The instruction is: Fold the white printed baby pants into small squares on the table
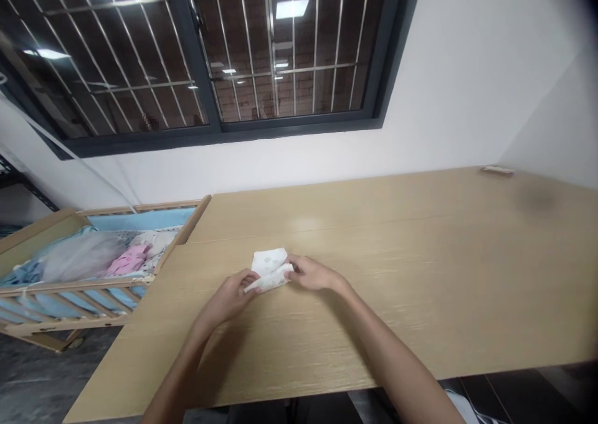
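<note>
A small white diaper (269, 262) with faint printed marks lies partly folded on the wooden table, its near edge turned up. My left hand (237, 293) is closed at the diaper's near left corner, thumb and fingers pinching the folded edge. On the right side, my right hand (312, 273) grips the other end of that fold between thumb and fingers. Parts of both folded ends are hidden behind my fingers.
The light wood table (420, 274) stretches wide to the right, with a flat pale item (498, 170) at its far right corner. A wooden crib (75, 293) with blue lining, pink cloth (128, 260) and bedding adjoins the left. A barred window (215, 56) is behind.
</note>
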Action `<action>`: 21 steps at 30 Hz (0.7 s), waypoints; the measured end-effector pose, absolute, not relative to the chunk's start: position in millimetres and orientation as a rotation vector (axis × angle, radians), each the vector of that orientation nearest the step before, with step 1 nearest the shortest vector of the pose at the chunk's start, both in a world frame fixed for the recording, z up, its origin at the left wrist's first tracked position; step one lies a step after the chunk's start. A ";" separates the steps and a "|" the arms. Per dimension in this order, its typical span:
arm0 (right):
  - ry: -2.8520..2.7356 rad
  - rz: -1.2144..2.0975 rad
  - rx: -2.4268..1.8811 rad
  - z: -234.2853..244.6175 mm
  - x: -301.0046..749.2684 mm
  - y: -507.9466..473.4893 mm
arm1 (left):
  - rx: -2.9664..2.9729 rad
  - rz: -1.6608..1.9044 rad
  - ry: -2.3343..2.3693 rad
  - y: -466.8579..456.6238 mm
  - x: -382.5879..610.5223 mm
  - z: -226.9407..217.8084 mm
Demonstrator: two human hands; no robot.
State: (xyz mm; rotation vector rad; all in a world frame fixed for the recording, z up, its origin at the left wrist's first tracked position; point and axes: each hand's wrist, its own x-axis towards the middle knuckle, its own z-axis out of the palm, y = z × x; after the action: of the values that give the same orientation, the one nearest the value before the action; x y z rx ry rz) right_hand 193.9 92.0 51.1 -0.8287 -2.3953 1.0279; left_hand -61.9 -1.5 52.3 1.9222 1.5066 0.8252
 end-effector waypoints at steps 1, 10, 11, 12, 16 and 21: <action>-2.334 1.035 -0.824 48.1 192.2 95.8 | 1.899 0.851 1.530 2.7 -63.5 53.3; -1.902 0.807 -1.167 5.8 166.5 123.0 | 1.902 0.989 1.856 74.6 -63.8 44.3; -1.881 0.798 -1.190 1.9 164.5 125.7 | 1.913 0.995 1.881 79.4 -62.4 41.0; -1.865 0.791 -1.214 -1.0 163.1 128.1 | 1.925 0.999 1.905 82.7 -60.8 37.2; -1.873 0.714 -1.296 -0.6 160.4 128.3 | 1.976 1.012 1.992 82.1 -52.7 20.9; -2.181 0.232 -1.033 15.3 148.4 107.6 | 2.065 1.112 2.035 64.4 -24.8 2.6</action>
State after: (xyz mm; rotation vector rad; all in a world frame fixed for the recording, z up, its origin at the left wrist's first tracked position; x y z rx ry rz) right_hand 148.4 107.6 15.3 -1.0334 -2.1812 0.2317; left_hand -24.8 64.4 2.6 2.0648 2.0353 1.1121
